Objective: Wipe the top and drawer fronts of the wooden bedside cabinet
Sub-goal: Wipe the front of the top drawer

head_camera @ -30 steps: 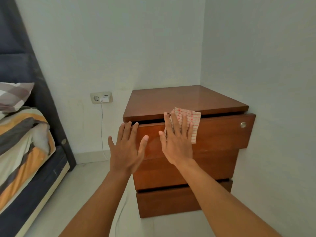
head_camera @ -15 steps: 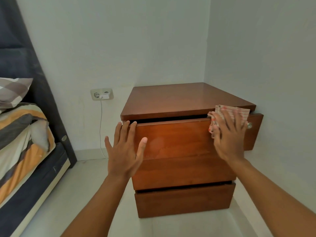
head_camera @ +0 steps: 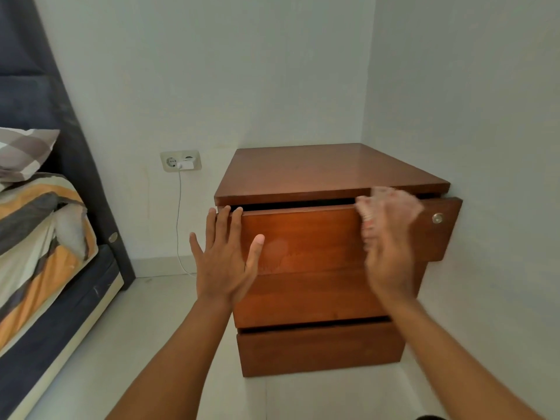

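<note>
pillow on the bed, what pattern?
Pillow: grey, brown and white check, seen in the head view.

The room is bright with soft, even light. The cabinet top (head_camera: 327, 168) shines a little. The right hand (head_camera: 389, 247) is smeared with blur, maybe over a cloth. Straight walls bend near the edges.

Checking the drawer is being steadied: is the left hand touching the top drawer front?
Touching. The head view shows the left hand spread flat against the top drawer front, fingertips reaching its upper edge.
</note>
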